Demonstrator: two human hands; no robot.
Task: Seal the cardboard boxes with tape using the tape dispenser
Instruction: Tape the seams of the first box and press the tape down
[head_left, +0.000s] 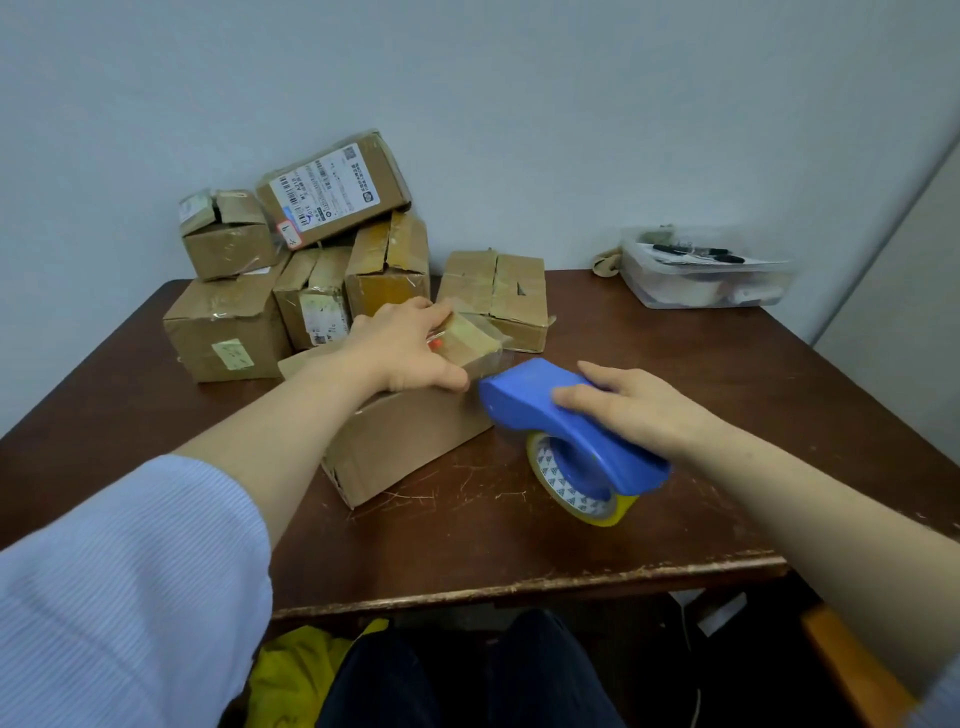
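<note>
We see a blue tape dispenser (561, 415) with a yellow-edged roll under it, roll down against the desk (467, 525). The right hand (644, 410) grips it, fingers wrapped over the handle. Its long axis runs near-right to far-left, with the nose at the right end of the cardboard box (410, 447). The left hand (410, 345) presses the box top, fingers straight. The box top is mostly hidden and the tape strip is hard to make out.

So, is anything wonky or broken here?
Yes. The labelled box sits tilted on top of the other boxes at the back left, not flat. The table is scratched near the tape dispenser, and its front edge is chipped.
</note>
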